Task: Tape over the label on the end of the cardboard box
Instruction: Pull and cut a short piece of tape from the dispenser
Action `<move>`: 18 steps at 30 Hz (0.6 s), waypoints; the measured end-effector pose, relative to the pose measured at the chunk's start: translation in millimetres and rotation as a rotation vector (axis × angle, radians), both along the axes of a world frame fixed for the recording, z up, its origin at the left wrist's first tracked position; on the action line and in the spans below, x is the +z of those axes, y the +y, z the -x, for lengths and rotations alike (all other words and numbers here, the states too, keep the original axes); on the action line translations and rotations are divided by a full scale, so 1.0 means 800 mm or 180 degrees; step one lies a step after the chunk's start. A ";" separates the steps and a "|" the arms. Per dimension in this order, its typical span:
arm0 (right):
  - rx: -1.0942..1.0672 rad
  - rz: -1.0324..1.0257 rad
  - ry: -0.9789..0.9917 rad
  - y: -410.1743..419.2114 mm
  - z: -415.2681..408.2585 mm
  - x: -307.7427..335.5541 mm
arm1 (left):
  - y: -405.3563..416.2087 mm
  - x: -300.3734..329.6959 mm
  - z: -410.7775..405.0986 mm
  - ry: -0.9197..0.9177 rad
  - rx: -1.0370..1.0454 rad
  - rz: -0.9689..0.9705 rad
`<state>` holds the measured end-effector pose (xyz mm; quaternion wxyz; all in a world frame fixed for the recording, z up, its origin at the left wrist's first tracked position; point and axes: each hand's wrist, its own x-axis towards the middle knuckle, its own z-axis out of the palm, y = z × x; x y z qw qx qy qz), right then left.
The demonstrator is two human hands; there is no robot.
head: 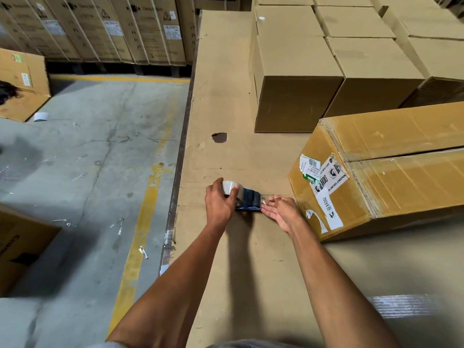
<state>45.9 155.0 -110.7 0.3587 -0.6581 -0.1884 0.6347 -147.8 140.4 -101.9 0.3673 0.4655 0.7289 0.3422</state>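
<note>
A long cardboard box (pixel 406 156) lies on its side at the right, its near end facing me. That end carries several labels (pixel 324 178), some white, one with a barcode. A blue tape dispenser (pixel 247 198) with a pale roll rests on the cardboard surface left of the box. My left hand (pixel 219 202) is closed over the roll. My right hand (pixel 281 212) sits at the dispenser's front end, fingers apart and touching the tape's loose end. Whether it pinches the tape is unclear.
The work surface is a large flat cardboard sheet (pixel 226 96) with a dark hole (pixel 219 137). Plain stacked cartons (pixel 296 79) stand behind the box. The concrete floor (pixel 95 172) with a yellow line drops off at the left edge. More cartons line the back.
</note>
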 end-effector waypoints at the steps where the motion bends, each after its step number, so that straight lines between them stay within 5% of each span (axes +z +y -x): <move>1: 0.0049 -0.0023 0.0011 0.000 0.000 -0.002 | 0.000 0.000 0.000 0.0032 -0.0036 -0.0006; 18: -0.0341 -0.0109 -0.0254 0.002 0.020 -0.007 | 0.008 -0.007 0.010 -0.0121 -0.0065 0.0103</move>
